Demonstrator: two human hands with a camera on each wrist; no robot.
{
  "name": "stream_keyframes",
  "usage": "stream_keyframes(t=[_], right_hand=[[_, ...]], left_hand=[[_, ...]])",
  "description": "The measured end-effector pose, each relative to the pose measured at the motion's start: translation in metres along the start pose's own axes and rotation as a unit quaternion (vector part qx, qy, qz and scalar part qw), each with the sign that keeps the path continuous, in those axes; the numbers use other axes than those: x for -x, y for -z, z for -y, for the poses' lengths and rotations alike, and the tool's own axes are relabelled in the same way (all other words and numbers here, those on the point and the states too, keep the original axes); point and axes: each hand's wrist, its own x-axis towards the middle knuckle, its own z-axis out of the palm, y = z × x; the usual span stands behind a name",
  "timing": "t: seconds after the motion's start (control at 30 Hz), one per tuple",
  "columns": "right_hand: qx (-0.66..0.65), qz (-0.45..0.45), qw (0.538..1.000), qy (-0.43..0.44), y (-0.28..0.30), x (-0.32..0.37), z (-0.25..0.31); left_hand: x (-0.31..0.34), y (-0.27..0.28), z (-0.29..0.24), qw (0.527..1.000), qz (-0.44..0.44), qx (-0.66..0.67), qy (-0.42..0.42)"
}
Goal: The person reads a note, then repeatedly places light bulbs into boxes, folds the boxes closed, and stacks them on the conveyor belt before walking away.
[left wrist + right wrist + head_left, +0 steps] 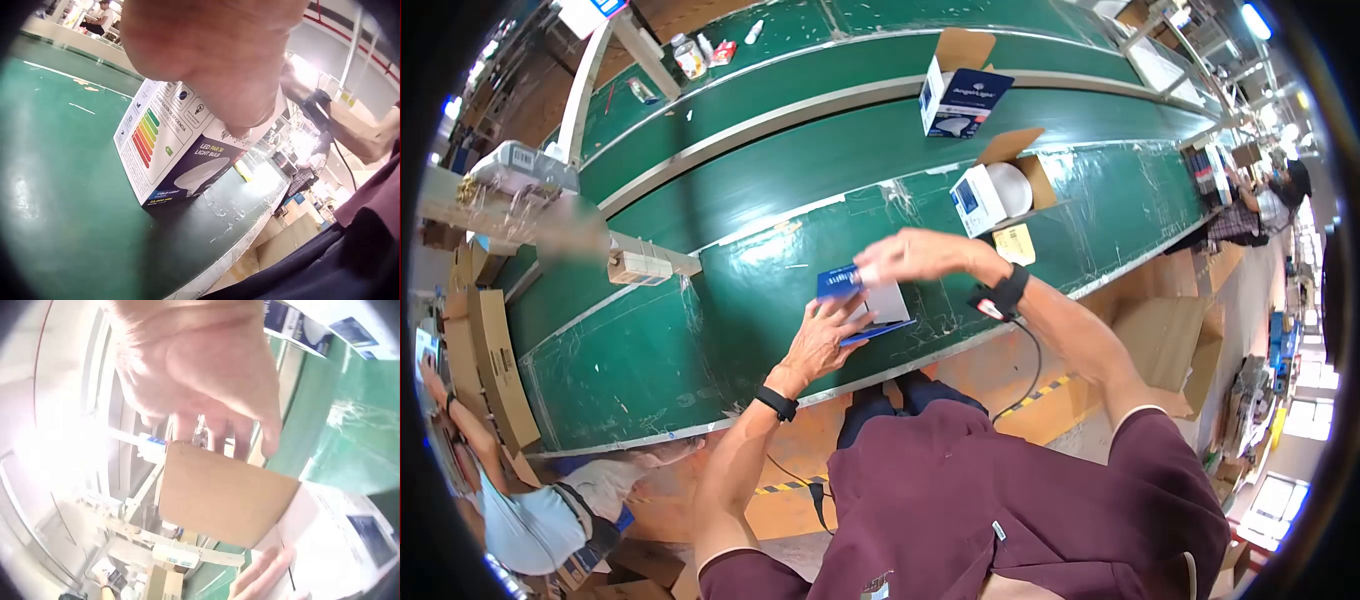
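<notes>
A printed light bulb box stands on the green bench in front of the person. Its energy label and a "LED PAR 38 light bulb" panel show in the left wrist view. My left hand grips the box at its near left side, with fingers over the upper edge. Above the box is my right hand, blurred in the head view. In the right wrist view its fingers reach behind the raised brown inner face of a flap, thumb held apart. The inside of the box is hidden.
To the right, an open box holds a white round bulb, beside a yellow slip. Another open box stands farther back by the metal rail. A post rises on the left. Other people sit at both ends.
</notes>
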Motion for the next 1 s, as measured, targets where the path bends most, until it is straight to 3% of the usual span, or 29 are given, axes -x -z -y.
stream_keyframes(t=[0.03,0.1,0.13,0.33,0.43,0.5,0.57,0.6,0.67,0.8,0.9,1.0], right_hand=[[0.077,0.048,0.996,0.014,-0.01,0.005,0.009],[0.311,-0.029,0.949,0.041,-0.046,0.017,-0.001],[0.294,-0.003,0.956,0.023,-0.048,0.015,-0.002],[0.202,-0.087,0.97,0.102,-0.049,0.022,-0.01],[0.166,-0.139,0.969,0.123,-0.049,0.025,-0.022],[0.253,-0.155,0.941,0.165,-0.064,0.028,-0.037],[0.221,-0.167,0.945,0.175,-0.074,0.027,-0.057],[0.222,-0.163,0.943,0.184,-0.079,0.026,-0.065],[0.207,-0.125,0.952,0.186,-0.088,0.022,-0.069],[0.048,-0.067,0.989,0.125,-0.086,0.024,-0.054],[0.304,-0.033,0.933,0.192,-0.075,0.051,-0.055],[0.322,-0.078,0.922,0.202,-0.099,0.047,-0.064]], left_hand=[[0.001,-0.001,0.002,1.0,-0.009,0.026,0.011],[0.008,-0.009,-0.001,0.999,-0.012,0.044,0.018],[0.009,-0.01,0.0,0.999,-0.007,0.032,0.013],[0.008,-0.009,0.004,0.999,-0.003,0.032,0.011],[0.011,-0.012,0.003,0.997,-0.051,0.057,0.024],[0.02,-0.02,-0.009,0.979,-0.144,0.101,0.106],[0.035,-0.039,-0.029,0.919,-0.279,0.169,0.221],[0.042,-0.05,-0.033,0.907,-0.325,0.148,0.224],[0.044,-0.059,-0.036,0.927,-0.276,0.134,0.218],[0.046,-0.063,-0.019,0.948,-0.233,0.066,0.208],[0.054,-0.055,-0.016,0.966,-0.171,0.022,0.194],[0.047,-0.038,-0.02,0.97,-0.155,0.053,0.177]])
